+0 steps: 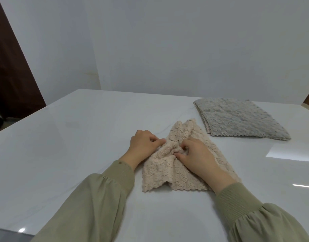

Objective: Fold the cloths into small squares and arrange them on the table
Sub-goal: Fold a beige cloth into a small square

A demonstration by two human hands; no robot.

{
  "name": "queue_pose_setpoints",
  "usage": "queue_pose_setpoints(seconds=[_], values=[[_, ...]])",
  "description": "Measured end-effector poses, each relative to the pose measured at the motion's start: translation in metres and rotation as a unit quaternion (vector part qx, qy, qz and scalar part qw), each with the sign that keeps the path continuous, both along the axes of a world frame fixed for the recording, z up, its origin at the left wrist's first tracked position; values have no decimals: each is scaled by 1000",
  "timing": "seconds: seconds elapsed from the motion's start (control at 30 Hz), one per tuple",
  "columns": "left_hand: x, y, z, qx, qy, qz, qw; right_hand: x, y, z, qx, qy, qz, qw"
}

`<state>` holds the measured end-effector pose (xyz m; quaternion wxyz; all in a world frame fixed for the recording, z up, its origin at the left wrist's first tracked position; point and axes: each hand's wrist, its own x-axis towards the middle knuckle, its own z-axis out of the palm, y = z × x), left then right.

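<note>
A beige fluffy cloth (160, 173) lies crumpled and bunched at its middle on the white table (71, 154). My left hand (144, 145) pinches the cloth's left edge with curled fingers. My right hand (197, 156) lies on top of the cloth and grips a bunched fold at its centre. A stack of grey cloths (241, 119) lies flat and spread at the back right of the table, a pink edge showing underneath on its left side.
A white wall (167, 49) stands close behind the table's far edge. A dark brown door (10, 75) is at the far left. The table's left edge runs diagonally at the left, and its near edge shows at the bottom left.
</note>
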<state>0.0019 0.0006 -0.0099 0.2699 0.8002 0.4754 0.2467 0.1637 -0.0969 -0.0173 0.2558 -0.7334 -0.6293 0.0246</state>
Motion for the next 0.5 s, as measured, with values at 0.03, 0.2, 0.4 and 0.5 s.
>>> queue_pose_setpoints(seconds=[0.03,0.2,0.4,0.5], values=[[3,-1,0,3,8,-8,1000,0,0,-1,4,0,1,1000],[7,-8,2,-8,-3,-20,1000,-1,1,-3,5,-23,-1,1000],[-11,-3,15,337,34,45,940,0,-1,-5,-53,-74,-8,996],[-11,-13,17,270,128,-150,942,-1,-2,-5,-54,-90,-36,994]])
